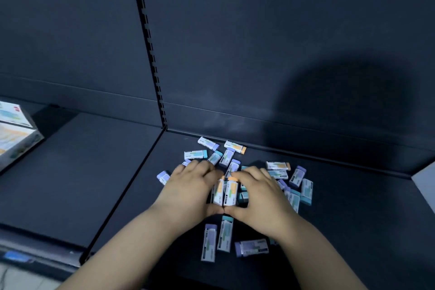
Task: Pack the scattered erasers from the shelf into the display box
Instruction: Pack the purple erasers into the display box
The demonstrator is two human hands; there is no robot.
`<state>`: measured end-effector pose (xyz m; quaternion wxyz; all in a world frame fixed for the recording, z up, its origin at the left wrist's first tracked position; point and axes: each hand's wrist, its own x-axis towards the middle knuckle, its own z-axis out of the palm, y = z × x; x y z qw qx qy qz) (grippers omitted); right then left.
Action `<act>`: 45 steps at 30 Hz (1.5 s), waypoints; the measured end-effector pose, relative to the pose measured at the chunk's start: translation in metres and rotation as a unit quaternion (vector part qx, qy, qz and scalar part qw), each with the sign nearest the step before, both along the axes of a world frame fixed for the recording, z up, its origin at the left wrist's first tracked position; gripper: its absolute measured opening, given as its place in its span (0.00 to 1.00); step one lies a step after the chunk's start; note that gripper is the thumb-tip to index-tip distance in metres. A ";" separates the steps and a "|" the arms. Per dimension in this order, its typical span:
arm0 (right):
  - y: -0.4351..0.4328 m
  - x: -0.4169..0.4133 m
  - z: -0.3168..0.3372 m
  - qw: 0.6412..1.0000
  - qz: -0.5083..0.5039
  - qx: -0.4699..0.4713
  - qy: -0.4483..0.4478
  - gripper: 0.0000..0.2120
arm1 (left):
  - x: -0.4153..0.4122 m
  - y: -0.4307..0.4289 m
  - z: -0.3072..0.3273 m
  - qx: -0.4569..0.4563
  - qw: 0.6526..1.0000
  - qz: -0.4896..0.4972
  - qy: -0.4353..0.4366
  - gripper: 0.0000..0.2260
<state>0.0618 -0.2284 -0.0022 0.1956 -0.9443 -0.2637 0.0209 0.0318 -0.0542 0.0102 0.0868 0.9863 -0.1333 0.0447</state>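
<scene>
Dark grey metal is making up the shelf (353,219), and the erasers (224,234) are lying scattered across its middle, their white sleeves showing teal, purple or orange ends. Both hands are reaching into the heap. The left hand (188,186) and the right hand (256,195) are cupping two orange-tipped erasers (227,192) between them. The pair is lying side by side and touching, with the orange ends pointing toward the back panel (259,42). The fingers of each hand are curling in around the pair, and the two thumbs are meeting tip to tip at its near end. More erasers are lying beyond the fingertips near the back edge, others to the right of the right hand, and a few in front of the wrists. The display box (14,134) is sitting well apart from the heap, at the far left on the neighbouring shelf section, partly cut off by the picture's edge; what it is holding cannot be told. A slotted upright (150,54) is dividing the two sections, and a large shadow (341,106) is falling on the panel.
</scene>
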 end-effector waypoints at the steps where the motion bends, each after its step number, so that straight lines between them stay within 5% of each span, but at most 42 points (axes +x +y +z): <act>1: -0.002 -0.001 0.000 1.000 0.003 0.001 0.003 0.33 | -0.001 0.000 0.001 0.009 1.000 -0.003 0.000 0.33; 11: 0.035 -0.016 0.005 0.999 -0.014 -0.036 0.021 0.35 | -0.007 0.043 -0.003 -0.011 1.000 -0.020 -0.020 0.33; 23: 0.193 -0.045 0.009 0.995 -0.099 0.010 -0.009 0.35 | -0.008 0.201 -0.008 -0.014 0.994 -0.086 -0.070 0.33; 30: 0.243 -0.072 0.017 0.991 -0.125 0.034 -0.030 0.32 | -0.029 0.253 0.001 -0.048 0.993 -0.108 -0.025 0.33; 45: 0.299 -0.097 0.003 0.995 -0.040 0.073 0.063 0.32 | -0.081 0.307 -0.024 -0.040 0.996 -0.008 -0.083 0.30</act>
